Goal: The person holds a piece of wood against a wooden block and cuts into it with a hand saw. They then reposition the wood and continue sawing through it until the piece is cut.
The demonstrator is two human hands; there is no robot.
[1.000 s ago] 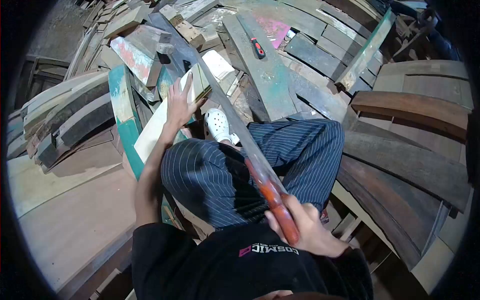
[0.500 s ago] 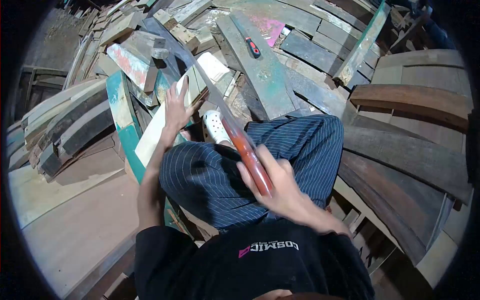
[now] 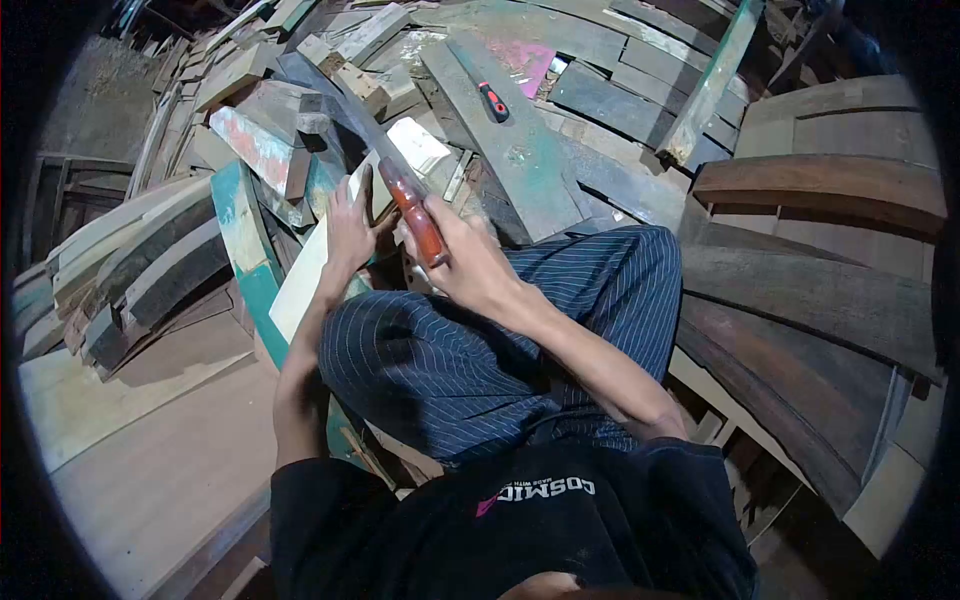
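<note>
My right hand (image 3: 468,262) is closed round the reddish-brown wooden handle of a hand saw (image 3: 408,208). Its long grey blade points away from me, up and to the left across the wood. Just left of the handle, my left hand (image 3: 350,228) lies with fingers stretched out on a narrow pale board (image 3: 302,285), close beside the blade. The blade's teeth and the spot where it meets the wood cannot be made out.
A tool with a red and black handle (image 3: 493,101) lies on a wide, dusty plank (image 3: 540,180) ahead. Stacked offcuts (image 3: 165,250) stand to the left, with a green-painted piece (image 3: 262,300) nearer me. Large boards (image 3: 810,290) lie on the right.
My right hand has moved forward and left, away from my body, carrying the saw along its length. My left hand stays on the pale board in nearly the same place.
</note>
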